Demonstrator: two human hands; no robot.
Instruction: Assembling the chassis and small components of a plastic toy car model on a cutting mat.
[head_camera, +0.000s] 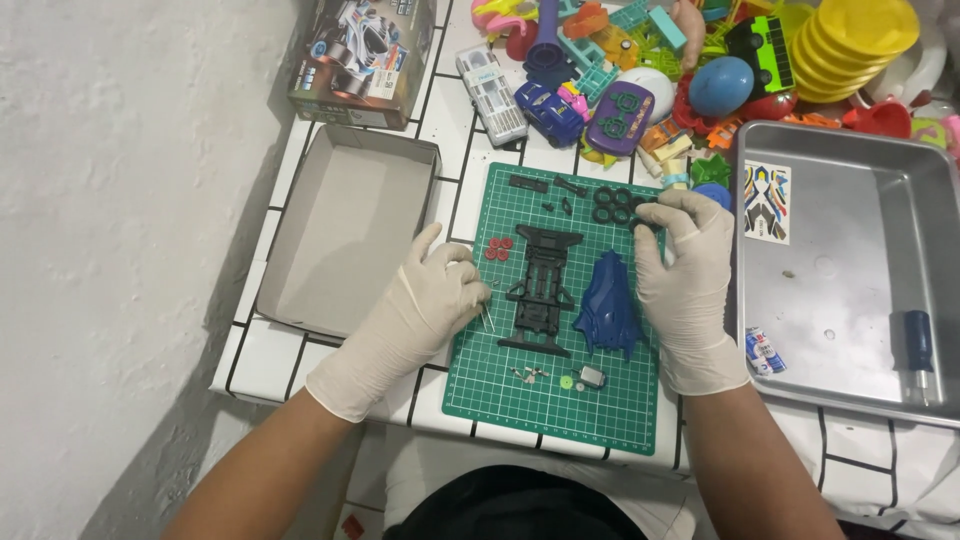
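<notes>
Nearest on the green mat lie a small motor and bits of hardware, spread out so each can be picked singly, I'd judge. The left hand rests at the mat's edge, fingers curled, seemingly pinching a thin metal pin, just left of the black chassis. The blue shell lies beside the right hand, whose fingertips close on a black tyre next to the other tyres. Beyond sits a toy heap.
</notes>
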